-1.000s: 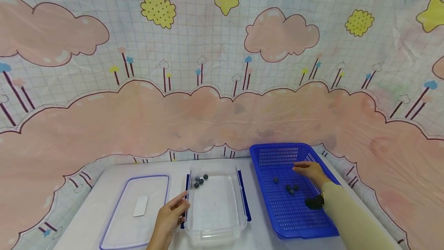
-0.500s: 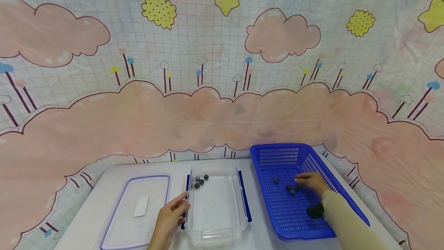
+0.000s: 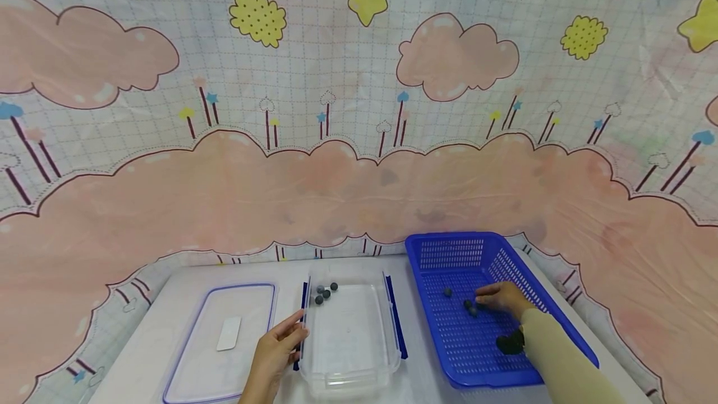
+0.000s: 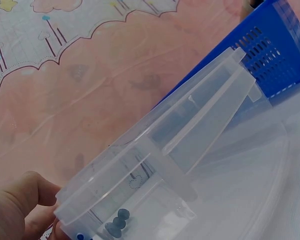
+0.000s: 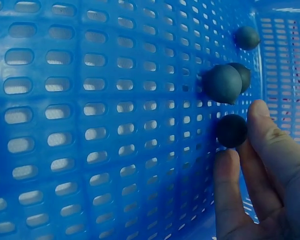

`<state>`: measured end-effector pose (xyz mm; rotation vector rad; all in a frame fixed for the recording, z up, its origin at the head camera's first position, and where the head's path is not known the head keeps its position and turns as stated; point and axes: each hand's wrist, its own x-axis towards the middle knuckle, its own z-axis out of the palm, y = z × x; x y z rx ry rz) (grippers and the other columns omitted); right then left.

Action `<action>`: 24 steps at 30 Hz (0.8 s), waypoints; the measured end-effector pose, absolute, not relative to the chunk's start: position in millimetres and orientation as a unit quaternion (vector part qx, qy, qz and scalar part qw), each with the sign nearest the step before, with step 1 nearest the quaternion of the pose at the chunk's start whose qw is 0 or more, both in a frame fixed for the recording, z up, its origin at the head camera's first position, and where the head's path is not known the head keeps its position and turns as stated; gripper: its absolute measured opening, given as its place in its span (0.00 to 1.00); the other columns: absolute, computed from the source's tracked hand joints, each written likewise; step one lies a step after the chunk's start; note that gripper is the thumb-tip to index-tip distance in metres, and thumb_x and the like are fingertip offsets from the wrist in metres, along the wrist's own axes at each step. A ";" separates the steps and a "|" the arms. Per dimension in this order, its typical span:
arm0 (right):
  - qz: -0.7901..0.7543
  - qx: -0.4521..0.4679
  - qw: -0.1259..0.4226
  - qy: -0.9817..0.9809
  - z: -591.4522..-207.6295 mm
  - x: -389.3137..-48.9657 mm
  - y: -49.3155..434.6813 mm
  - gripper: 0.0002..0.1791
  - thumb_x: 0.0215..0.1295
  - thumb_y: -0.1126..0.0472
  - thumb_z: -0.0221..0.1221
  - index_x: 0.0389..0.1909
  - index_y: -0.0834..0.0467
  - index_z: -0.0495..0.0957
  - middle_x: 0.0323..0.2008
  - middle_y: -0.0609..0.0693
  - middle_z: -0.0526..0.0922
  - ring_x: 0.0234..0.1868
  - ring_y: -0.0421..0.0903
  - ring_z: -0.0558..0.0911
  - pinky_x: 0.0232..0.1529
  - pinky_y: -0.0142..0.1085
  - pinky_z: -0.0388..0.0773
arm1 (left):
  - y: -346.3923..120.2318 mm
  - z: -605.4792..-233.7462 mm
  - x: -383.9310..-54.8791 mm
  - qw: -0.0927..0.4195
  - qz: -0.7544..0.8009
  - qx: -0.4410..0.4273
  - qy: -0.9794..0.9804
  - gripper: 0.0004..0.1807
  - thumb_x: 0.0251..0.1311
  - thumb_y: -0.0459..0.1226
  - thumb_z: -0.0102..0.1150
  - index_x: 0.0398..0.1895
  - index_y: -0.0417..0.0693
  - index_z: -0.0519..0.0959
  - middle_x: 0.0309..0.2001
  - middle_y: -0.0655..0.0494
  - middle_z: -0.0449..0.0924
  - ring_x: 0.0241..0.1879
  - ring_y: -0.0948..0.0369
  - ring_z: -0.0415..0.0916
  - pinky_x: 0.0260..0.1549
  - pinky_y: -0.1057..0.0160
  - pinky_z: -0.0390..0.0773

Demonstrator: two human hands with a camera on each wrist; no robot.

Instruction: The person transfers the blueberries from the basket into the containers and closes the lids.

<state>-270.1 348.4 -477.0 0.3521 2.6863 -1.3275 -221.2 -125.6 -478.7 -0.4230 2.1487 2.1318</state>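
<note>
My left hand (image 3: 272, 348) holds the left side of a clear plastic container (image 3: 350, 380), thumb at the rim and fingers on the outer wall. Several dark, round berries, apparently blueberries (image 3: 326, 294), lie in its far left corner. My right hand (image 3: 507, 299) reaches down into a blue slotted basket (image 3: 465, 357). In the right wrist view, its thumb and fingers pinch one dark blueberry (image 5: 232, 131) close over the basket floor. Just beyond are two touching blueberries (image 5: 222, 84), and another blueberry (image 5: 247, 38) sits farther off by the wall.
A clear lid (image 3: 191, 354) with a blue edge and a white label (image 3: 229, 333) lies left of the container on the white table (image 3: 140, 335). Blue side latches (image 3: 395, 317) hang open along the container. A printed cloth (image 3: 336, 198) rises behind the table.
My right hand has lowered into the basket, and its fingers have come round one blueberry. The left hand stays where it was on the container.
</note>
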 end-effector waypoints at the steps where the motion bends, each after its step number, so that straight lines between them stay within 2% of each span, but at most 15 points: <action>1: -0.437 0.114 0.065 0.890 -476.5 -269.8 348.1 0.17 0.62 0.65 0.65 0.49 0.71 0.82 0.51 0.69 0.81 0.58 0.68 0.75 0.61 0.62 0.67 | -125.6 -478.9 -221.3 0.042 0.696 -0.138 0.703 0.27 0.57 0.32 0.66 0.62 0.42 0.76 0.35 0.64 0.79 0.33 0.65 0.73 0.25 0.70 0.77; 8: -0.423 0.107 0.067 0.897 -477.4 -268.1 348.0 0.16 0.61 0.65 0.66 0.48 0.70 0.82 0.52 0.69 0.80 0.58 0.70 0.74 0.61 0.64 0.66 | -125.2 -479.7 -221.8 0.041 0.691 -0.143 0.707 0.27 0.57 0.32 0.66 0.62 0.43 0.77 0.35 0.63 0.79 0.33 0.64 0.73 0.25 0.69 0.77; 20: -0.430 0.104 0.055 0.895 -476.9 -264.7 347.3 0.12 0.58 0.69 0.66 0.42 0.71 0.84 0.45 0.67 0.84 0.48 0.60 0.82 0.55 0.59 0.73 | -125.3 -480.4 -221.7 0.040 0.690 -0.136 0.709 0.26 0.57 0.31 0.66 0.62 0.44 0.77 0.35 0.65 0.78 0.32 0.65 0.72 0.25 0.70 0.77; 24: -0.432 0.099 0.053 0.895 -478.8 -265.6 348.9 0.12 0.58 0.69 0.66 0.42 0.71 0.84 0.44 0.67 0.84 0.48 0.61 0.82 0.56 0.60 0.73 | -125.8 -480.7 -221.8 0.041 0.689 -0.136 0.711 0.27 0.57 0.32 0.66 0.62 0.44 0.77 0.35 0.65 0.78 0.32 0.65 0.73 0.26 0.70 0.77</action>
